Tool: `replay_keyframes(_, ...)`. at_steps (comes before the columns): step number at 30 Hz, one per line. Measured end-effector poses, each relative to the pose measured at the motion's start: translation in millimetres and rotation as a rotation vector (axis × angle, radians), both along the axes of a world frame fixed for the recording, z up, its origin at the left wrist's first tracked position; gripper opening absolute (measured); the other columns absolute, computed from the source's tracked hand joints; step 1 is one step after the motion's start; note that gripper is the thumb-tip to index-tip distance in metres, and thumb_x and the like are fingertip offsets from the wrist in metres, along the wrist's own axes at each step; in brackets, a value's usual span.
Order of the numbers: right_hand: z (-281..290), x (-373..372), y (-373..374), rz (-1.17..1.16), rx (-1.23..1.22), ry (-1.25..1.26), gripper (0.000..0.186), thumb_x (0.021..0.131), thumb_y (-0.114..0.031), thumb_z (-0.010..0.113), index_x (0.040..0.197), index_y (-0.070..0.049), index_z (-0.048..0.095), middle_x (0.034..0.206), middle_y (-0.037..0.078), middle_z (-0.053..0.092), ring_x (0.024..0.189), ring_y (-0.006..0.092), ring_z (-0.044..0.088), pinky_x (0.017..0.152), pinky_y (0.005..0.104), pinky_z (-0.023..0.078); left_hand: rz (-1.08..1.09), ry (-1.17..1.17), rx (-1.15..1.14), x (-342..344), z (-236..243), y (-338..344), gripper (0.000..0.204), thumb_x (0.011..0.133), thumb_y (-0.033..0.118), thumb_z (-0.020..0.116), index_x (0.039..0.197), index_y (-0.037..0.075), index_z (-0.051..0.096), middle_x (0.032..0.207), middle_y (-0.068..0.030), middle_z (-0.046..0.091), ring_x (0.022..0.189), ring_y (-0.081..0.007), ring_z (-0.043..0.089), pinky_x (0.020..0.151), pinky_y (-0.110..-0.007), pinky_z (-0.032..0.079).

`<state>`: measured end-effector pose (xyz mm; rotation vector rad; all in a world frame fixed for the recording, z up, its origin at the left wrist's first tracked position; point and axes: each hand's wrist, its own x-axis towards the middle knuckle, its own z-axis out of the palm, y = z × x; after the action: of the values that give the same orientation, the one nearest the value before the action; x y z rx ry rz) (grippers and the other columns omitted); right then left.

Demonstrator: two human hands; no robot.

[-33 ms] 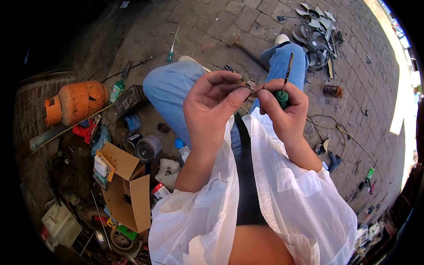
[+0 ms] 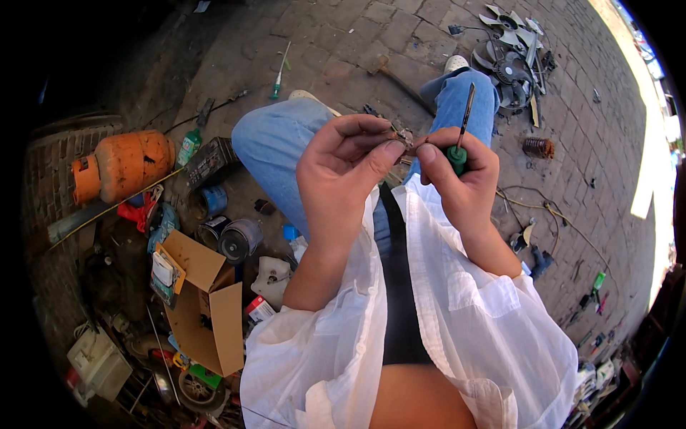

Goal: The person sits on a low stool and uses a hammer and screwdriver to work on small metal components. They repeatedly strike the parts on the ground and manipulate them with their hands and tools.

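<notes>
Open brown cardboard box (image 2: 207, 314) lies on the paved ground at lower left, flaps spread. A small white-and-red labelled carton (image 2: 259, 309) lies just beside its right flap.

An outdoor repair yard or street-side workshop is shown, laid on brick paving (image 2: 400, 43) lit by sun. Tools and scrap are scattered across the ground: an orange gas cylinder (image 2: 125, 164), an open cardboard box (image 2: 207, 307), tins (image 2: 239, 239), a green-handled screwdriver (image 2: 280, 75), loose wires (image 2: 536, 207) and dismantled fan blades (image 2: 511, 43) are seen.
</notes>
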<state>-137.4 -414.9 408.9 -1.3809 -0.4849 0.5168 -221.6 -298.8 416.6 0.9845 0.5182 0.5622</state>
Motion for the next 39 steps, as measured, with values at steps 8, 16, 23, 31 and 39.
replay_keyframes(8, 0, 2, 0, -0.003, -0.042, 0.008, 0.014, 0.087, -0.012, 0.066, 0.088, 0.001, 0.065, 0.067, -0.001, 0.059, 0.058, 0.0030, 0.051, 0.051, 0.0182, 0.039, 0.018, 0.010, -0.008, 1, -3, 0, 0.023, 0.079, -0.005, 0.067, 0.100, -0.005, 0.060, 0.089, -0.0131, 0.068, 0.079, -0.0176, 0.067, 0.072, -0.030, 0.056)
replay_keyframes(16, -25, 19, 22, 0.076, -0.137, 0.162, 0.017, 0.088, -0.016, 0.064, 0.089, 0.001, 0.065, 0.068, 0.000, 0.059, 0.061, 0.0036, 0.052, 0.054, 0.0195, 0.041, 0.108, 0.044, 0.000, 2, -33, 30, 0.018, 0.082, -0.005, 0.064, 0.099, -0.003, 0.061, 0.091, -0.0123, 0.068, 0.080, -0.0172, 0.066, 0.074, -0.028, 0.054)
replay_keyframes(23, -115, 81, 97, 0.060, -0.371, 0.370, 0.022, 0.088, -0.023, 0.065, 0.085, -0.001, 0.067, 0.064, -0.002, 0.056, 0.056, 0.0036, 0.045, 0.051, 0.0205, 0.033, 0.285, 0.101, 0.153, 5, -60, 139, 0.018, 0.085, -0.002, 0.063, 0.102, 0.000, 0.062, 0.093, -0.0099, 0.068, 0.080, -0.0139, 0.064, 0.073, -0.026, 0.052)
replay_keyframes(31, -328, 181, 220, -0.014, -0.577, 0.489, 0.025, 0.085, -0.025, 0.064, 0.083, -0.001, 0.068, 0.066, 0.001, 0.061, 0.056, 0.0064, 0.049, 0.051, 0.0244, 0.036, 0.229, 0.431, 0.190, 85, -181, 300, 0.018, 0.085, 0.000, 0.064, 0.103, 0.000, 0.063, 0.094, -0.0088, 0.067, 0.081, -0.0139, 0.064, 0.075, -0.025, 0.052)
replay_keyframes(39, -524, 250, 318, 0.087, -0.883, 0.186, 0.032, 0.079, -0.030, 0.068, 0.079, 0.002, 0.068, 0.066, 0.005, 0.063, 0.058, 0.0132, 0.054, 0.056, 0.0297, 0.043, -0.061, 0.686, 0.085, 174, -433, 342, 0.015, 0.082, -0.001, 0.065, 0.097, -0.002, 0.064, 0.093, -0.0072, 0.067, 0.086, -0.0133, 0.064, 0.081, -0.025, 0.050)
